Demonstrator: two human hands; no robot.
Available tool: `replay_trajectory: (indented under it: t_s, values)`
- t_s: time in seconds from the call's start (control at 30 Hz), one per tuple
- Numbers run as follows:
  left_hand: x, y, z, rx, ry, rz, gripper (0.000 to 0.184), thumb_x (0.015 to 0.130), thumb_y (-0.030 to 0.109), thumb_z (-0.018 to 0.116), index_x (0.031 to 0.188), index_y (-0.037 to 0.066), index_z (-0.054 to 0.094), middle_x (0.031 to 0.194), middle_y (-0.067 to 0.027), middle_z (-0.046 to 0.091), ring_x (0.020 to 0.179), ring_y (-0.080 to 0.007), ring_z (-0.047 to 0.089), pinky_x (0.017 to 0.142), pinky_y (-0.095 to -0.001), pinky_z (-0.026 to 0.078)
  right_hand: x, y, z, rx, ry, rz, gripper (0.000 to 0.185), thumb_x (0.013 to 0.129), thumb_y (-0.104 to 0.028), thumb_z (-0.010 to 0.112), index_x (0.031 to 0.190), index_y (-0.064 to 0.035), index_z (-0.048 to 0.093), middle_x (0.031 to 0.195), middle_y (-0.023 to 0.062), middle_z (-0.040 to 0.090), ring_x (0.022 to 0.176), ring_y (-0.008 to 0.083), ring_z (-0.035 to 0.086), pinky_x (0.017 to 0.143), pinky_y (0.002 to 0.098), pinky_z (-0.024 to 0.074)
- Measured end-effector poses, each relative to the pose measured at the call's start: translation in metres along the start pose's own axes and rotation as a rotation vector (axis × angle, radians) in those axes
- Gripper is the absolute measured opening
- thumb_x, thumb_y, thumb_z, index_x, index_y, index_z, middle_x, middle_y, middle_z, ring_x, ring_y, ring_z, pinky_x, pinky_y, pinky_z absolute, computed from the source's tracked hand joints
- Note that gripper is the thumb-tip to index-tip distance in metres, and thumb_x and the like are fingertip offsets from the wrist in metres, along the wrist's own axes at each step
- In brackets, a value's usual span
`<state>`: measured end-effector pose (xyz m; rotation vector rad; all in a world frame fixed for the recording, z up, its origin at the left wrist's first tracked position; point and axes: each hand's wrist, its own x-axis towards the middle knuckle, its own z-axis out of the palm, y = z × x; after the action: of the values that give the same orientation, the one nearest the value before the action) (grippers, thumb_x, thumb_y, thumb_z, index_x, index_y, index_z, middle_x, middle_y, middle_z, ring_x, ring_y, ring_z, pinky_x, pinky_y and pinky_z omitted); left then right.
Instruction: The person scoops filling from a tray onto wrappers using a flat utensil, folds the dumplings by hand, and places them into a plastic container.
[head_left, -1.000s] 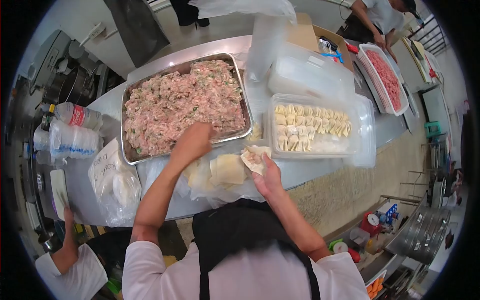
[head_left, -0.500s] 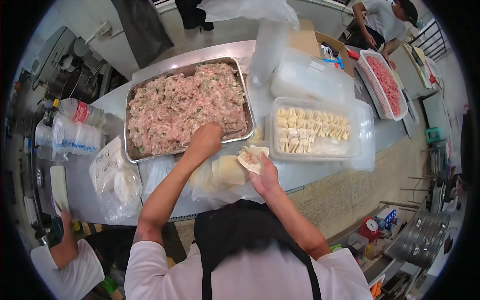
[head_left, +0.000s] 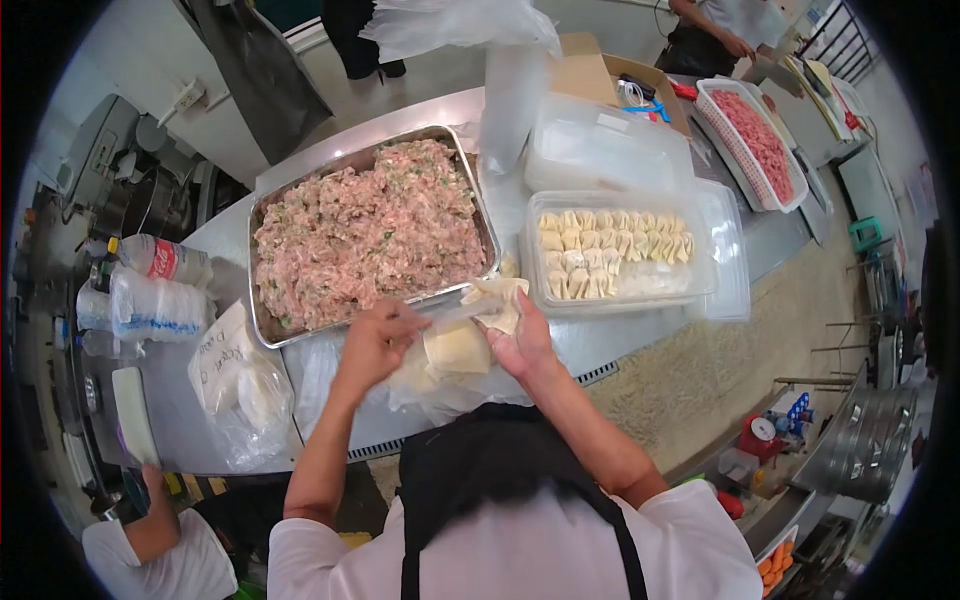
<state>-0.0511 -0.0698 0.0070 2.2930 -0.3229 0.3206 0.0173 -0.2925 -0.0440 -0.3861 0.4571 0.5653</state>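
Observation:
My right hand [head_left: 522, 345] holds a thin, pale dumpling wrapper [head_left: 508, 302] between thumb and fingers; part of it looks folded over, and any filling is hidden. Close by on the left, my left hand [head_left: 380, 342] is closed, slightly blurred, on a thin, flat, greyish tool [head_left: 445, 306] whose tip reaches the wrapper. Below and between both hands lies a stack of pale wrappers [head_left: 458, 350] on clear plastic. Ahead is a metal tray [head_left: 263, 328] full of minced meat with green bits [head_left: 365, 235]. Rows of folded dumplings [head_left: 590, 242] sit in a clear plastic container [head_left: 640, 302] to the right.
Plastic bags [head_left: 240, 385], bottles [head_left: 165, 262] and a white board [head_left: 133, 415] lie on the left. Beyond the dumplings are an empty clear container [head_left: 610, 150], a cardboard box [head_left: 580, 65] and a white basket [head_left: 790, 205] of meat. Co-workers stand at lower left and upper right.
My left hand has come from the meat tray's near edge down and left, bringing the tool to the wrapper. The wrapper, earlier spread with filling visible, now appears partly folded. My view has shifted slightly.

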Motion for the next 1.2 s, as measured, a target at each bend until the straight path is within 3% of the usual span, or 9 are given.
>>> replay_trajectory:
  t_s: [0.13, 0.2, 0.23, 0.5, 0.8, 0.9, 0.97, 1.13, 1.2]
  values:
    - [-0.024, 0.022, -0.007, 0.156, -0.161, -0.125, 0.029, 0.076, -0.011, 0.068, 0.097, 0.006, 0.079, 0.071, -0.0068, 0.061, 0.062, -0.0193, 0.061, 0.057, -0.0308, 0.048, 0.013, -0.001, -0.006, 0.076, 0.096, -0.055, 0.042, 0.107, -0.027, 0.039, 0.138, 0.0015, 0.043, 0.132, 0.0174, 0.055, 0.124, 0.0325, 0.054, 0.112, 0.0485, 0.0404]
    - [-0.018, 0.067, -0.027, 0.11, 0.011, -0.315, 0.02, 0.078, -0.008, 0.07, 0.091, 0.005, 0.078, 0.071, -0.0088, 0.062, 0.063, -0.0224, 0.062, 0.062, -0.0329, 0.049, 0.009, -0.004, -0.007, 0.078, 0.187, -0.1, 0.04, 0.107, -0.025, 0.04, 0.137, 0.0012, 0.043, 0.131, 0.0168, 0.056, 0.123, 0.0316, 0.055, 0.111, 0.0479, 0.0407]
    - [-0.016, 0.073, -0.024, 0.019, 0.046, -0.286, 0.02, 0.077, -0.004, 0.069, 0.091, 0.005, 0.078, 0.074, -0.0126, 0.063, 0.067, -0.0305, 0.064, 0.062, -0.0382, 0.05, 0.007, -0.003, -0.005, 0.056, 0.127, -0.095, 0.038, 0.106, -0.024, 0.042, 0.136, 0.0009, 0.045, 0.13, 0.0162, 0.056, 0.121, 0.0307, 0.055, 0.11, 0.0475, 0.0415]
    - [-0.022, 0.07, -0.009, 0.092, -0.048, -0.27, 0.022, 0.079, -0.004, 0.069, 0.097, 0.005, 0.077, 0.074, -0.0138, 0.061, 0.067, -0.0302, 0.062, 0.06, -0.0383, 0.048, 0.007, -0.001, -0.003, 0.024, 0.175, -0.113, 0.044, 0.108, -0.03, 0.038, 0.136, 0.0029, 0.045, 0.127, 0.0177, 0.057, 0.114, 0.0309, 0.058, 0.106, 0.044, 0.0447]
    - [-0.017, 0.048, -0.002, -0.159, -0.031, -0.352, 0.023, 0.078, -0.003, 0.07, 0.098, 0.004, 0.077, 0.073, -0.0122, 0.065, 0.061, -0.0215, 0.059, 0.056, -0.0328, 0.045, -0.02, -0.021, 0.006, -0.117, -0.47, 0.054, 0.05, 0.09, -0.01, 0.058, 0.138, -0.0024, 0.047, 0.134, 0.0127, 0.057, 0.129, 0.0255, 0.05, 0.109, 0.0396, 0.0411]
    - [-0.018, 0.056, -0.021, -0.173, -0.045, -0.38, 0.026, 0.077, -0.004, 0.07, 0.1, 0.005, 0.077, 0.071, -0.012, 0.065, 0.06, -0.0201, 0.058, 0.056, -0.0325, 0.044, -0.029, -0.018, 0.006, -0.575, -0.297, -0.123, 0.054, 0.079, -0.003, 0.064, 0.131, 0.0005, 0.052, 0.125, 0.0118, 0.064, 0.125, 0.0247, 0.056, 0.104, 0.0351, 0.0448]
    - [-0.015, 0.065, -0.027, -0.18, -0.065, -0.366, 0.027, 0.077, -0.004, 0.069, 0.101, 0.006, 0.077, 0.072, -0.0122, 0.065, 0.06, -0.0205, 0.058, 0.055, -0.0328, 0.044, -0.028, -0.017, 0.004, -1.342, -0.268, -0.496, 0.054, 0.07, 0.002, 0.066, 0.124, 0.0009, 0.058, 0.11, 0.0124, 0.068, 0.103, 0.0272, 0.066, 0.093, 0.0342, 0.0502]
    - [-0.011, 0.086, -0.06, -0.077, -0.255, -0.411, 0.031, 0.076, -0.006, 0.067, 0.102, 0.005, 0.076, 0.074, -0.0125, 0.064, 0.064, -0.0204, 0.059, 0.058, -0.0314, 0.044, -0.025, -0.022, 0.013, -1.6, -0.47, -0.666, 0.027, 0.083, -0.01, 0.073, 0.106, -0.0011, 0.064, 0.084, 0.01, 0.068, 0.075, 0.0171, 0.066, 0.07, 0.0332, 0.0517]
    - [-0.019, 0.073, -0.076, -0.138, -0.16, -0.341, 0.032, 0.077, -0.008, 0.066, 0.105, 0.005, 0.076, 0.082, -0.0109, 0.068, 0.067, -0.0173, 0.06, 0.06, -0.0318, 0.045, -0.03, -0.031, 0.022, -1.645, -0.289, -0.419, 0.019, 0.09, -0.018, 0.073, 0.093, -0.002, 0.063, 0.082, 0.0081, 0.067, 0.069, 0.0134, 0.063, 0.064, 0.0305, 0.0495]
